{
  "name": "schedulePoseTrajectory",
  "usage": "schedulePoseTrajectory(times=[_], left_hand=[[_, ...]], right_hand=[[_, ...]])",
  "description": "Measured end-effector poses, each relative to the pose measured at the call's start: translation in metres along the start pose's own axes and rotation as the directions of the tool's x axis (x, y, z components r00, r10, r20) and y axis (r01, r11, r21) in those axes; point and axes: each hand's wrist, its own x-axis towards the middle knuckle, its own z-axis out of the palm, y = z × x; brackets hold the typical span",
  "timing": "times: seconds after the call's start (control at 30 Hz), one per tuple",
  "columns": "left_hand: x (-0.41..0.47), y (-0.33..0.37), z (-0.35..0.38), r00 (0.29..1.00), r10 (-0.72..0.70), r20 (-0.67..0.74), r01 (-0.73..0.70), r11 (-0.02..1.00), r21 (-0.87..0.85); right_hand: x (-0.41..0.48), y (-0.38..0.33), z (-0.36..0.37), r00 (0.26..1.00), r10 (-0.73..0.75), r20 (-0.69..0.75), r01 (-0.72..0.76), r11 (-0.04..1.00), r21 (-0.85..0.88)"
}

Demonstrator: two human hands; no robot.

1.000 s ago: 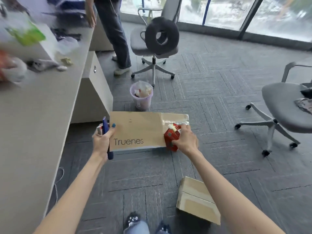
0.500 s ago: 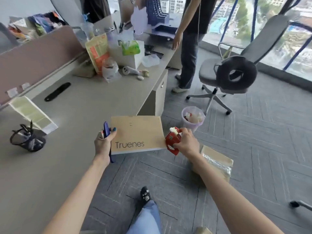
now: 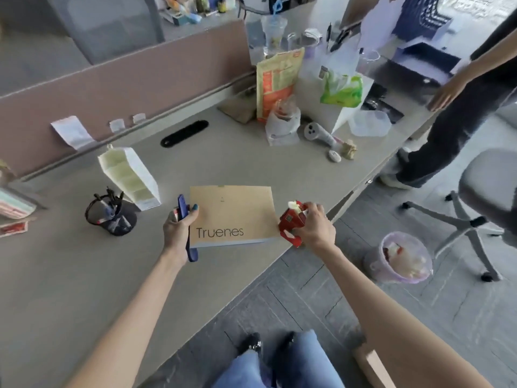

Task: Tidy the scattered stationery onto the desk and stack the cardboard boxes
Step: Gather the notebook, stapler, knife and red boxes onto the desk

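Notebook point(image 3: 232, 214) marked Truenes hangs over the desk point(image 3: 84, 275) edge. My left hand point(image 3: 179, 228) pinches its side, fingers also curled round a blue pen point(image 3: 186, 233); my right hand point(image 3: 316, 228) grips a red tape dispenser point(image 3: 289, 224). Step: delivering stationery. Next: lower everything flat, then release.

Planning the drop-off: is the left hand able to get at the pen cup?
Probably yes: bare desk lies between left hand and pen cup, though the hand grips a blue tool and notebook.

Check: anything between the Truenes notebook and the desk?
Nothing visible. Truenes notebook, held between left hand and right hand (which grips a red tape dispenser), is over bare desk at its edge; pen holder and white organizer sit to its left.
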Motion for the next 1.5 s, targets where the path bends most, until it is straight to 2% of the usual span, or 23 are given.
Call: schedulePoseTrajectory(times=[0.17,0.4,0.47,0.6,0.73,0.83,0.93,1.03,1.13,1.23,1.33,1.43,1.5], left_hand=[[0.043,-0.001,-0.001,0.987,-0.036,-0.157,0.033,0.999,-0.024],[0.087,-0.012,0.007,0.928,-0.093,-0.36,0.083,0.996,-0.043],[0.097,-0.017,0.008,0.928,-0.107,-0.356,0.104,0.994,-0.028],[0.125,-0.022,0.014,0.954,-0.142,-0.263,0.18,0.976,0.126],[0.163,-0.017,0.021,0.977,-0.098,-0.188,0.156,0.932,0.327],[0.194,-0.012,0.022,0.989,0.002,-0.149,0.083,0.822,0.564],[0.215,-0.003,0.028,0.984,0.162,-0.077,-0.037,0.604,0.796],[0.219,0.002,0.034,0.949,0.308,-0.064,-0.063,0.386,0.92],[0.205,-0.004,0.038,0.908,0.415,-0.059,-0.076,0.301,0.95],[0.18,-0.024,0.048,0.897,0.412,-0.157,0.011,0.335,0.942],[0.161,-0.05,0.062,0.922,0.285,-0.263,0.121,0.432,0.894],[0.158,-0.064,0.069,0.922,0.196,-0.335,0.189,0.526,0.829],[0.161,-0.066,0.067,0.922,0.201,-0.331,0.179,0.536,0.825]], right_hand=[[0.082,-0.041,0.007,0.987,-0.128,0.103,0.134,0.989,-0.058],[0.177,-0.088,0.017,0.939,-0.305,0.157,0.323,0.94,-0.109],[0.195,-0.1,0.02,0.918,-0.344,0.198,0.368,0.924,-0.105],[0.216,-0.119,0.037,0.844,-0.434,0.314,0.472,0.88,-0.052],[0.228,-0.129,0.06,0.765,-0.495,0.412,0.566,0.822,-0.065],[0.231,-0.132,0.072,0.735,-0.497,0.461,0.598,0.796,-0.096],[0.23,-0.133,0.082,0.715,-0.512,0.476,0.623,0.776,-0.101],[0.227,-0.134,0.088,0.674,-0.548,0.496,0.677,0.727,-0.115],[0.223,-0.137,0.093,0.627,-0.588,0.511,0.732,0.669,-0.129],[0.22,-0.139,0.097,0.591,-0.615,0.522,0.771,0.621,-0.142],[0.221,-0.144,0.103,0.542,-0.654,0.528,0.813,0.566,-0.135],[0.224,-0.151,0.111,0.44,-0.736,0.514,0.887,0.447,-0.118],[0.228,-0.155,0.116,0.361,-0.768,0.529,0.928,0.354,-0.119]])
